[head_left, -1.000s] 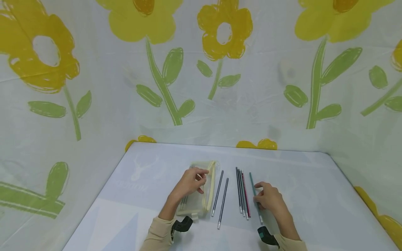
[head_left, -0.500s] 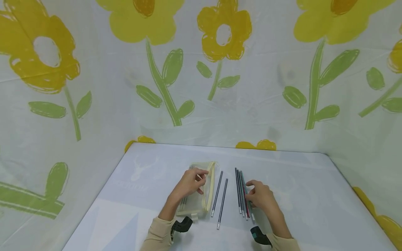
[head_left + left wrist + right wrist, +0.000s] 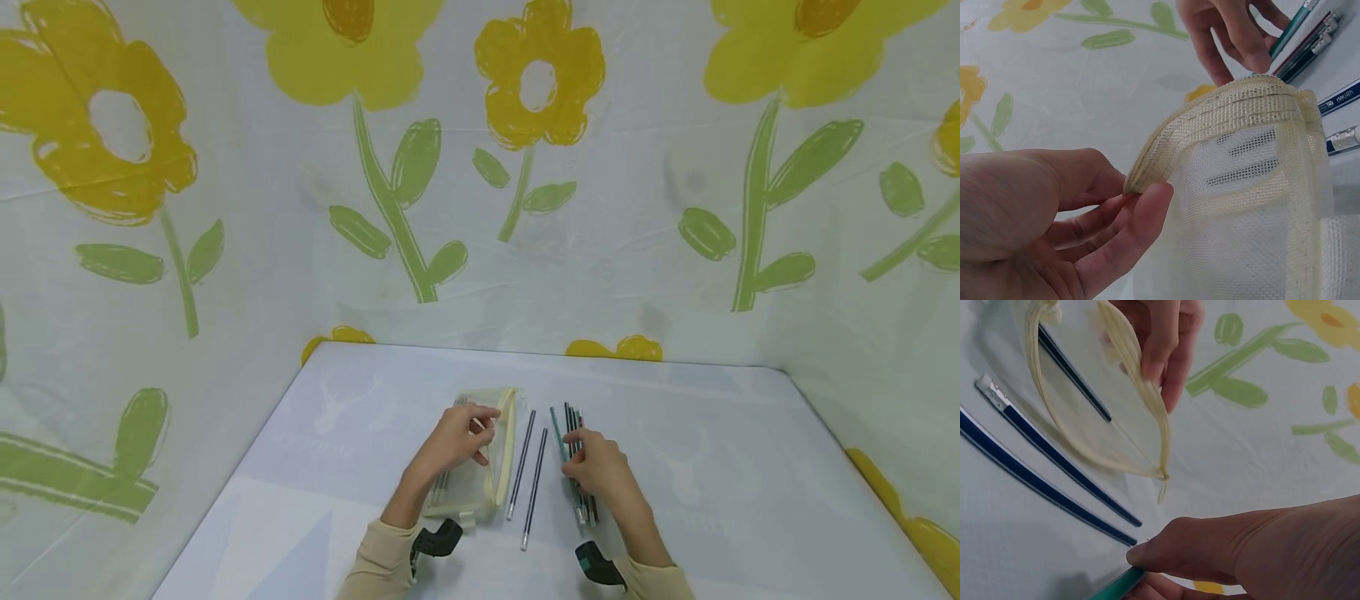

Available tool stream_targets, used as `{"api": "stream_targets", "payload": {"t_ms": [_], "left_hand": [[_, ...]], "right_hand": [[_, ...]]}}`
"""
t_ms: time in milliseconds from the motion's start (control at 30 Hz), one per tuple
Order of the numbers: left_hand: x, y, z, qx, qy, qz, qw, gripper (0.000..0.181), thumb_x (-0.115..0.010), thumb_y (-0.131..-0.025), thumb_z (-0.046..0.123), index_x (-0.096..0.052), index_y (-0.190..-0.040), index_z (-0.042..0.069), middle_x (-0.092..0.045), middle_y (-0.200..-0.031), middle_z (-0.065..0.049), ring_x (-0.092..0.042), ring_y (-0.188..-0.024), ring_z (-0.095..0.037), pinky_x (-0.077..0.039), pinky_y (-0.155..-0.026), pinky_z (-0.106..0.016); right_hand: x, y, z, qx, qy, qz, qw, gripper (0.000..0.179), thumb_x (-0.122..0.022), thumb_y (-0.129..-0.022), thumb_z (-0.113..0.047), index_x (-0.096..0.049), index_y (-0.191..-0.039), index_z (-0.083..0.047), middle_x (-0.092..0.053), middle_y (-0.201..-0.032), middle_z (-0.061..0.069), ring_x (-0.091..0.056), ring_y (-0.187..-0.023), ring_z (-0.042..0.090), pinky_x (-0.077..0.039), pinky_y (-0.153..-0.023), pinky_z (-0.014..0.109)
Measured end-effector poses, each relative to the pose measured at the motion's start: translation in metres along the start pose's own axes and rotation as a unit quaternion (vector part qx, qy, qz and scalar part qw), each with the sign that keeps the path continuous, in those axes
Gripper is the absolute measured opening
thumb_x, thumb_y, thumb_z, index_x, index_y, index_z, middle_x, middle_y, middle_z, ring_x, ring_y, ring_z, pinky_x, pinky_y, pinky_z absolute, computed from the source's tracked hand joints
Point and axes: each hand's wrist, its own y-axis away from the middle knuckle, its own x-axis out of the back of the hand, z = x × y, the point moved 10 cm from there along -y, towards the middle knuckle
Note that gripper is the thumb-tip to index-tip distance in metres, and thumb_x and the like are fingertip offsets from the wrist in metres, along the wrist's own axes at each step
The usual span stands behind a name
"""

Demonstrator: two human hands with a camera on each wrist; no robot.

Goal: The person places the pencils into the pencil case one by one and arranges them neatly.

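Observation:
My left hand pinches the zippered edge of a pale yellow mesh pouch between thumb and fingers, lifting that side so the mouth gapes in the right wrist view. Inside the pouch a dark pencil shows. My right hand pinches a green pencil between thumb and fingers. In the head view it slants across the left side of a bunch of pencils, which the hand partly hides. Two dark blue pencils with silver ends lie side by side between pouch and bunch.
A small white piece is at the pouch's near end. Both wrists wear black cameras. The white table extends right of the right hand, and a flower-printed sheet encloses its back and sides.
My right hand has moved left with the green pencil, passing from right of the bunch to over its left side. My left hand keeps its hold on the pouch edge.

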Motion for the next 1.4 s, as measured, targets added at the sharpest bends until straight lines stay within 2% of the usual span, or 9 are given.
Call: {"api": "stream_targets", "payload": {"t_ms": [433,733,933,1167,1400], "left_hand": [[0.0,0.0,0.0,0.006,0.008,0.0,0.9999,0.035,-0.053,-0.096,0.003,-0.06,-0.129,-0.006,-0.061,-0.097,-0.012,-0.067,-0.085,-0.029,-0.064,-0.056,-0.035],[0.001,0.0,0.0,0.007,0.016,0.0,0.9998,0.035,-0.053,-0.095,0.002,-0.06,-0.128,-0.006,-0.06,-0.097,-0.013,-0.067,-0.084,-0.03,-0.064,-0.056,-0.035],[0.001,0.0,0.001,0.005,0.007,-0.003,1.0,0.035,-0.054,-0.095,0.002,-0.061,-0.129,-0.005,-0.06,-0.097,-0.013,-0.067,-0.08,-0.024,-0.064,-0.056,-0.034],[-0.001,-0.001,0.002,0.007,0.001,-0.004,1.0,0.035,-0.053,-0.095,0.002,-0.061,-0.129,-0.004,-0.06,-0.098,-0.013,-0.069,-0.08,-0.027,-0.064,-0.056,-0.036],[-0.002,-0.001,0.003,0.009,-0.003,-0.003,0.9999,0.036,-0.053,-0.094,0.001,-0.061,-0.13,-0.002,-0.06,-0.098,-0.012,-0.068,-0.079,-0.02,-0.064,-0.055,-0.036]], "right_hand": [[-0.02,-0.005,-0.028,0.035,-0.026,0.006,0.9991,0.04,-0.071,-0.081,-0.004,-0.064,-0.12,-0.004,-0.061,-0.073,0.003,-0.055,-0.058,0.013,-0.054,-0.048,0.02],[-0.038,-0.012,-0.045,0.05,-0.042,-0.02,0.9977,0.04,-0.071,-0.082,-0.004,-0.064,-0.121,-0.002,-0.063,-0.074,0.003,-0.057,-0.056,0.011,-0.052,-0.049,0.022],[-0.046,-0.018,-0.048,0.041,-0.067,-0.031,0.9964,0.042,-0.072,-0.082,-0.006,-0.063,-0.123,-0.003,-0.065,-0.075,0.003,-0.062,-0.055,0.013,-0.052,-0.049,0.023],[-0.045,-0.025,-0.056,0.055,-0.087,-0.002,0.9947,0.044,-0.07,-0.08,-0.007,-0.063,-0.123,-0.002,-0.068,-0.074,0.003,-0.062,-0.052,0.012,-0.048,-0.046,0.022],[-0.047,-0.025,-0.06,0.044,-0.115,0.003,0.9924,0.045,-0.072,-0.08,-0.007,-0.062,-0.124,0.0,-0.069,-0.075,0.006,-0.066,-0.053,0.016,-0.05,-0.046,0.022]]}}
